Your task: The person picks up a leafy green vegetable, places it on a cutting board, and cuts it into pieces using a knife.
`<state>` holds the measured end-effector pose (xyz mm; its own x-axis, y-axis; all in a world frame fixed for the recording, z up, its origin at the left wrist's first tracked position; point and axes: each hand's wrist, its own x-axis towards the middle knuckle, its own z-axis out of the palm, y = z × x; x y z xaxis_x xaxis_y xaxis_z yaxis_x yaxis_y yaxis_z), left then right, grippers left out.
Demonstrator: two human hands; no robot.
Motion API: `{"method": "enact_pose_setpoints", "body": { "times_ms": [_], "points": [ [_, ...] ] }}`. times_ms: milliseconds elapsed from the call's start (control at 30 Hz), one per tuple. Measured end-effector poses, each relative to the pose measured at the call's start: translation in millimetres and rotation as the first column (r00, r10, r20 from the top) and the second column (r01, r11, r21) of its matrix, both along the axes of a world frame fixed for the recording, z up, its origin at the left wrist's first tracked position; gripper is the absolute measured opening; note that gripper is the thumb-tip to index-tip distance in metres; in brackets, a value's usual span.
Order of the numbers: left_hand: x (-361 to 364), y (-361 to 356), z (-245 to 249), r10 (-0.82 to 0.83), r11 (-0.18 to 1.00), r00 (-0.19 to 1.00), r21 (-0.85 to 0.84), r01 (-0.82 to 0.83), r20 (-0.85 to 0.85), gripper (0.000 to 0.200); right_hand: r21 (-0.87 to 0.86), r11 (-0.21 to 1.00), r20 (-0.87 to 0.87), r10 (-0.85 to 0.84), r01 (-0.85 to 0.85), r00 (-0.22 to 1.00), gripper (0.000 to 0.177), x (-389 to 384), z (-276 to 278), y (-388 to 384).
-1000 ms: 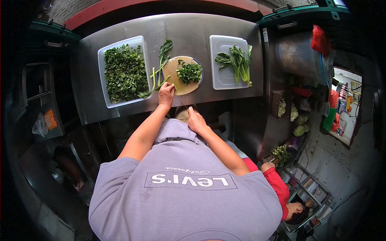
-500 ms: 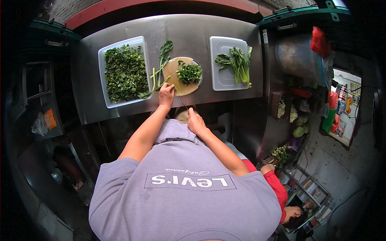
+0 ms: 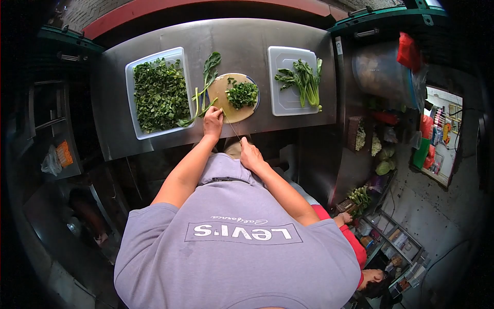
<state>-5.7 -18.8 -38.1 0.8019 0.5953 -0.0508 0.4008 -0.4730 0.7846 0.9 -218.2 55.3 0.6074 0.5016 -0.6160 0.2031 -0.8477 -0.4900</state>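
My left hand is closed on a green vegetable stalk at the lower left edge of the round cutting board. In my right hand, at the table's front edge, is a knife, its thin blade pointing up to the left hand's fingertips. A heap of chopped greens lies on the board. Just left of it, uncut leafy stalks rest on the steel table.
A plastic tub full of chopped leaves stands left on the steel table. To the right, a bunch of greens lies on a white lid. Behind my right side is another person in a red sleeve.
My hands, the stalk and the knife look almost unmoved. The other person's hand at the lower right has shifted slightly.
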Motion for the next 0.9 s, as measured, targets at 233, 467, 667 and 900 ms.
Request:
{"method": "enact_pose_setpoints", "body": {
  "times_ms": [233,467,667,900],
  "points": [
    [0.6,-1.0,1.4,0.002,1.0,1.0,0.003,-0.002,0.005,0.011,-0.075,0.997,-0.134,0.003,-0.013,0.991,0.024,13.7,12.7,6.4],
    [0.2,0.8,4.6,-0.002,1.0,1.0,0.002,0.002,0.0,0.01,0.009,1.0,-0.13,0.003,-0.002,0.991,0.014,3.9,-8.1,0.4],
    [0.0,0.5,1.3,-0.014,0.999,1.0,0.037,0.013,0.01,0.01,0.037,0.999,-0.132,0.026,-0.021,0.991,0.026,-0.5,-16.2,-1.2],
    [0.0,2.7,3.6,-0.035,0.999,0.999,0.024,0.035,-0.007,0.012,0.013,1.0,-0.14,0.029,-0.027,0.99,0.034,-3.9,-7.4,-5.9]
  ]
}}
